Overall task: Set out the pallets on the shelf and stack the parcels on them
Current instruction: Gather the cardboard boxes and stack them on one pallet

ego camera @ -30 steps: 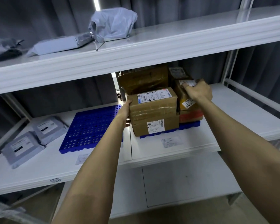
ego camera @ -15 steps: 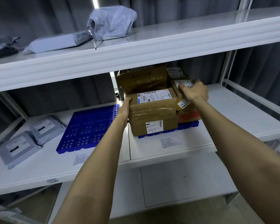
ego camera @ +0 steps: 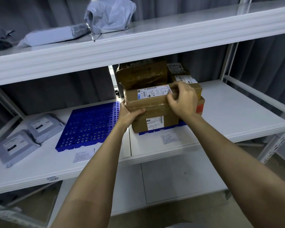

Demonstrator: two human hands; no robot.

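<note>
Both forearms reach forward over the front edge of the shelf [ego camera: 237, 134]. The two hands are apart and both are clamped on the top box [ego camera: 152, 102]. The left hand [ego camera: 130, 115] holds its lower left corner, with the thumb on the front face. The right hand [ego camera: 182, 101] curls over its right front edge.

This box lies straight ahead of the hands, with its long axis from left to right, and both hands are about equally near to it. It rests on the lower box [ego camera: 155, 125], which stands on the loaded pallet [ego camera: 144, 133]. I judge that the box is being squared on the stack.

The room here is narrow. The back box [ego camera: 141, 75] stands just behind, more boxes [ego camera: 187, 79] stand at the right side, and the upper shelf [ego camera: 138, 46] is close above. To the left the empty pallet [ego camera: 89, 125] offers free space. Further left lie two grey bags [ego camera: 44, 126], not on any pallet.
</note>
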